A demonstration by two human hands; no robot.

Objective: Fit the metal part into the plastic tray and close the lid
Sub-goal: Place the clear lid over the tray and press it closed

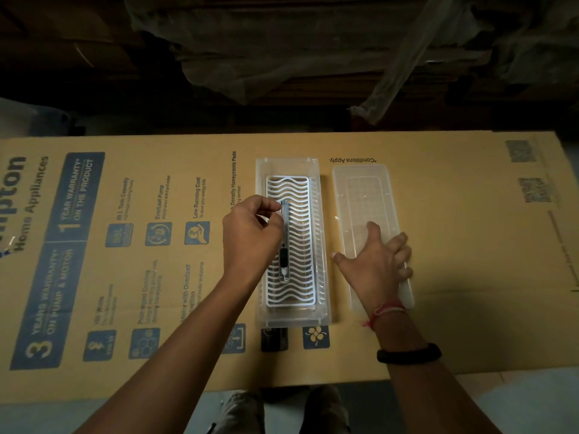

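Tray loaded, lid off.

Your left hand (250, 228) pinches the metal part (284, 242) with curled fingers; the part lies lengthwise on the white wavy grid (293, 277) inside the clear plastic tray (322, 314). Your right hand (379, 261) rests flat, fingers spread and released, on the lid (360, 189), which lies just beside the tray on the cardboard sheet (470, 261).

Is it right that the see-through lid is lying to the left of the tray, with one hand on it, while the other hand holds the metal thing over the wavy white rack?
Not quite. The lid lies to the right of the tray, not the left; the head view shows this. The rest holds: the right hand rests on it, while the left hand holds the metal part over the wavy white rack.
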